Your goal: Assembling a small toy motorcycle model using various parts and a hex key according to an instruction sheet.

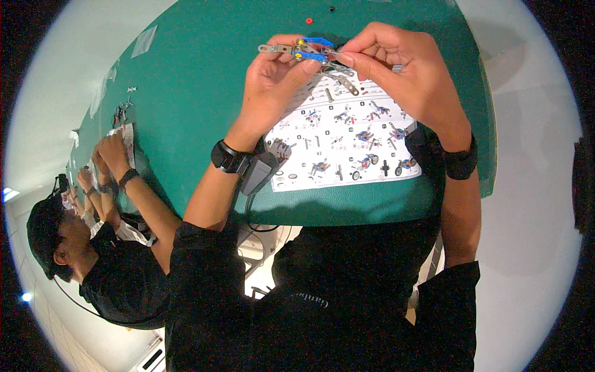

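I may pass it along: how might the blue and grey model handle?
The model probably feels stiff: its perforated strips look metallic. It's likely light, being small in the left hand. Jutting strips could make it tip.

I am facing a green table (192, 124); a printed picture sheet (344, 152) is lying near me, a small red ring (309, 21) and a tiny black piece (331, 8) beyond.

The left forearm (214, 192) is slanting up and inward, and the left hand (273, 80) is gripping between thumb (302, 74) and fingers (286, 41). The right forearm (462, 214) is standing almost vertical; the right hand (418, 74) is angling inward, pinching with thumb (373, 68) and forefinger (367, 38).
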`<state>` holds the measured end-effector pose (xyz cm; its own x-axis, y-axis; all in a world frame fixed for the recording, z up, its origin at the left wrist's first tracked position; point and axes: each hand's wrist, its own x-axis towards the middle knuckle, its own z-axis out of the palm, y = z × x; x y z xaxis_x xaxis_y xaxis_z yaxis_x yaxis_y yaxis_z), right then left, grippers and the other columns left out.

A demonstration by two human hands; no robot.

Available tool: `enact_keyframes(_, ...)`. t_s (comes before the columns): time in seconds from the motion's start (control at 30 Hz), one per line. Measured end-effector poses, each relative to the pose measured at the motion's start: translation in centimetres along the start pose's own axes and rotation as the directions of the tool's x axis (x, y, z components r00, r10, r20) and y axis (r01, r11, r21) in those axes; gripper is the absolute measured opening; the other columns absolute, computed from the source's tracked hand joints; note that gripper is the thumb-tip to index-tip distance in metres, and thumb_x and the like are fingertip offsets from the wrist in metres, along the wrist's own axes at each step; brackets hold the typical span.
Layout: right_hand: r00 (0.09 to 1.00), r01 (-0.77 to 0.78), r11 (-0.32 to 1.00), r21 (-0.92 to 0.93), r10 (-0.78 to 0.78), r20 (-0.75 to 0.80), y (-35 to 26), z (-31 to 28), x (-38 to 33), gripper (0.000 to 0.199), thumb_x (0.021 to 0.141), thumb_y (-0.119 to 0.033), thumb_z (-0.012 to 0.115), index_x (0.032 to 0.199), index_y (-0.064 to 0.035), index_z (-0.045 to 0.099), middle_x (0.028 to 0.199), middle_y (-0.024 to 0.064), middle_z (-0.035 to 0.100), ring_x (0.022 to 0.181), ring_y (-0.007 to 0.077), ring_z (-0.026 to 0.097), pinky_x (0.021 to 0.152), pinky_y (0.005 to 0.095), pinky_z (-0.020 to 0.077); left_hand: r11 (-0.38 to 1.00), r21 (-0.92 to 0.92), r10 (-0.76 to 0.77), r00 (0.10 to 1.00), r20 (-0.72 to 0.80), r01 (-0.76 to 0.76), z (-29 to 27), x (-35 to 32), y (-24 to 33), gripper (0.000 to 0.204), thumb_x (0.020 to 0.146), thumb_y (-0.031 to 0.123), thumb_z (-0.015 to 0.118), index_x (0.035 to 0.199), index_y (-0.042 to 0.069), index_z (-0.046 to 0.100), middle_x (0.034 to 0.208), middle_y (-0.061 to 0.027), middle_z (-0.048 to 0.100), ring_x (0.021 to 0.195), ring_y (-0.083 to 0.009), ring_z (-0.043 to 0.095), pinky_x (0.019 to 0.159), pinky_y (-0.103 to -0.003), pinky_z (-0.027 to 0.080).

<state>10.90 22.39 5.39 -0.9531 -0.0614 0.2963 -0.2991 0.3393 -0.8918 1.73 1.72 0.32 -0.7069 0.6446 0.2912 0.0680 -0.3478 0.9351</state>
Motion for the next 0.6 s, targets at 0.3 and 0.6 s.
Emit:
enact_keyframes(0.3,0.995,0.056,0.992,-0.112,-0.065,-0.075,0.20,0.40,0.02,0.008,0.091,-0.004,0.068,0.095,0.0031,0.069,0.070,-0.0004,0.063,0.064,0.0004,0.053,0.055,0.0190,0.0398,0.997,0.056,-0.047,0.999,0.002,0.047,-0.12,-0.03,0.15,0.029,0.091,-0.004,0.064,0.120,-0.003,0.056,0.117,-0.0113,0.065,0.107,-0.0158,0.062,0.096,-0.031,0.050)
enact_keyframes(0.6,0.995,0.031,0.984,-0.174,-0.046,-0.083,-0.36,0.29,-0.02,0.012,0.085,-0.009,0.071,0.085,0.0019,0.066,0.064,0.0097,0.065,0.057,0.0115,0.062,0.053,0.0258,0.0483,0.998,0.047,-0.042,0.999,0.001,0.042,0.00,-0.18,-0.02,0.028,0.089,-0.008,0.065,0.116,-0.004,0.059,0.115,-0.0106,0.065,0.107,-0.0164,0.062,0.095,-0.031,0.050)
